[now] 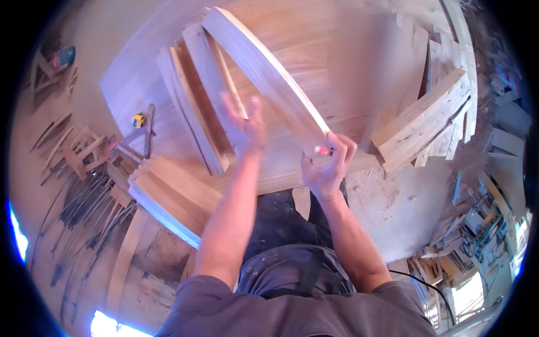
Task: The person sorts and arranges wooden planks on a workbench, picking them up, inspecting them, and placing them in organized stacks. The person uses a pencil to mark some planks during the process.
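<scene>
My right hand (328,165) is closed at the near end of a long, pale wooden board (269,76), which slants away to the far left over the worktable (314,33). A small red-and-white stick, perhaps a pencil, (322,150) also shows between its thumb and fingers. Slightly smeared by motion, my left hand (247,126) is open, fingers apart, and seems to hold nothing. It hovers by the near end of a second board (205,62). Further left lies another board pair (188,112) with a dark gap along it.
Stacked planks (421,121) lie on the table's right side. More boards (174,191) jut out at the near left. A yellow tape measure (138,119) rests beside a dark metal bar (149,132). Long rods (84,208) and scrap wood (73,149) cover the floor at left. A large blur hides part of the far table.
</scene>
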